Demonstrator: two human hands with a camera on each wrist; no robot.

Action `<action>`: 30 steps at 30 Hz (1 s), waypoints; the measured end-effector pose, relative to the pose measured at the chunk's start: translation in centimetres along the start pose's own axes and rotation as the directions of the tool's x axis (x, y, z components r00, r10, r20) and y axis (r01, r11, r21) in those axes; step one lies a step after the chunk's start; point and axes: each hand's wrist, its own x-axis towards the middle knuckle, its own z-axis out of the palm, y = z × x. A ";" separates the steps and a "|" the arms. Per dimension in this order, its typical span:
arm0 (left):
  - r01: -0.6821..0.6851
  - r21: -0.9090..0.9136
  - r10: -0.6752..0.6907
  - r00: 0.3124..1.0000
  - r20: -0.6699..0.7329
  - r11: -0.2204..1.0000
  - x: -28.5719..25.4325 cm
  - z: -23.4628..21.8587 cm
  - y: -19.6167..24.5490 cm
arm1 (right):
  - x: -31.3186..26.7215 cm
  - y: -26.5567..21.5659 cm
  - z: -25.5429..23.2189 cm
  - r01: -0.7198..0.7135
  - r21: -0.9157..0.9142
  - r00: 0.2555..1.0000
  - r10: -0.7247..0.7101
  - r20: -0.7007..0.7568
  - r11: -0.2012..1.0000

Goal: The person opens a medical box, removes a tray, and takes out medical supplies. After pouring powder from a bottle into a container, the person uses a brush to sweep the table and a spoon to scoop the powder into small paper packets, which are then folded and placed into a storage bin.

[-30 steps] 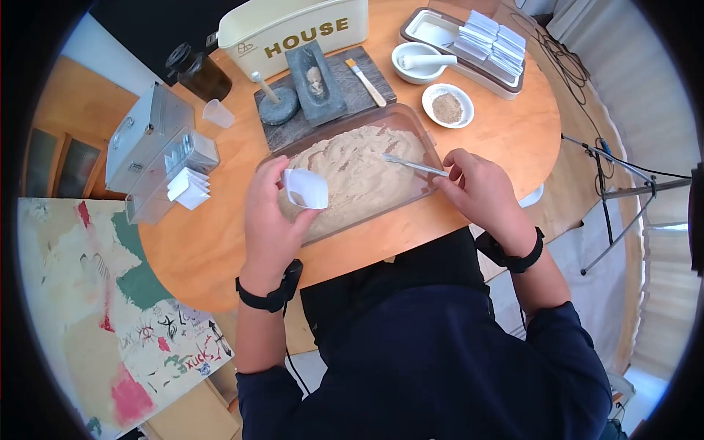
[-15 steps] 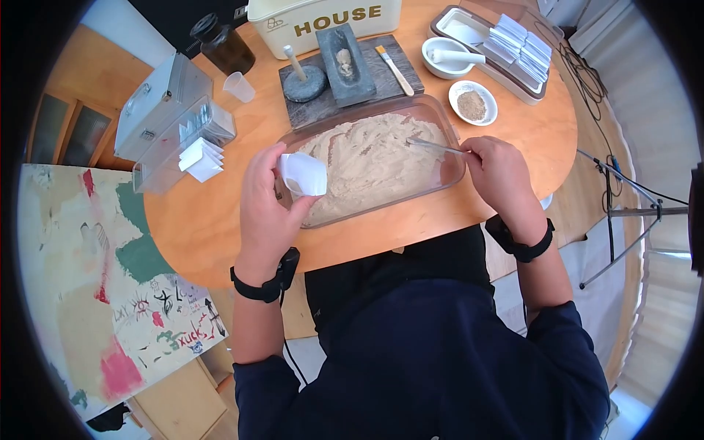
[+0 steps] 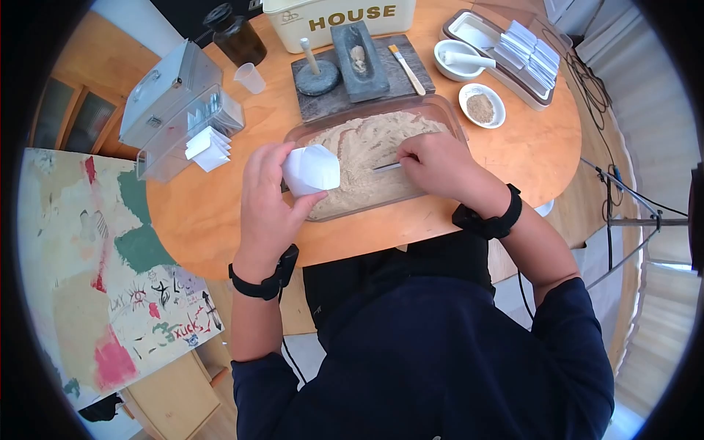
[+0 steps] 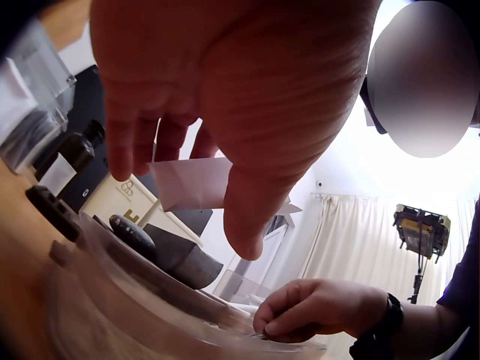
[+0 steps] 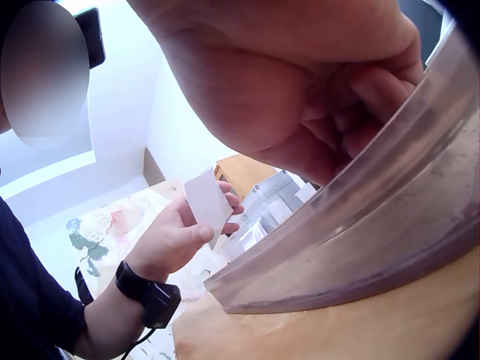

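A folded white paper packet point(image 3: 311, 170) is pinched between the thumb and fingers of the left hand point(image 3: 268, 194), above the left end of a clear brownish tray point(image 3: 447, 111) of pale sandy powder point(image 3: 359, 147). In the left wrist view the packet point(image 4: 191, 184) shows between thumb and fingers. Over the right part of the powder, the right hand point(image 3: 440, 167) holds a thin metal tool point(image 3: 387, 167), its end pointing left at the powder. In the right wrist view the tool is hidden behind the tray wall and fingers.
Behind the tray, a dark board point(image 3: 312, 108) carries a stone trough point(image 3: 359, 62), a round stone with handle point(image 3: 317, 78) and a brush point(image 3: 407, 70). To the right stand a powder dish point(image 3: 482, 106) and a mortar point(image 3: 456, 62); at left, a metal case point(image 3: 170, 88) and folded papers point(image 3: 208, 149).
My right hand has moved left from the tray's right edge to over the powder, with the tool. The left hand keeps the packet, whose opening has tilted out of sight. The head view has shifted.
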 end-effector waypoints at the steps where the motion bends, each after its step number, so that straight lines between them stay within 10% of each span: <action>1: -0.015 0.018 0.015 1.000 0.014 1.000 0.0 -0.1 0.0 | 0.1 -0.2 0.0 -0.026 0.016 0.999 0.026 0.033 1.000; 10: 0.007 0.102 -0.020 0.992 0.127 0.995 1.2 0.3 1.3 | -1.1 1.2 -4.3 -0.174 0.305 0.984 0.175 0.025 0.936; 20: 0.037 0.132 -0.061 0.980 0.189 0.991 2.7 2.7 2.9 | -1.2 0.0 -8.6 -0.032 0.215 0.995 0.051 -0.087 0.976; 25: 0.057 0.093 -0.074 0.979 0.190 0.994 2.7 3.8 3.3 | -0.7 -2.7 -6.5 0.129 -0.078 0.965 -0.143 -0.221 0.989; 30: 0.090 0.070 -0.101 0.980 0.173 0.993 2.6 4.0 3.3 | -1.1 -2.7 -3.9 0.444 -0.415 0.769 -0.575 -0.280 0.794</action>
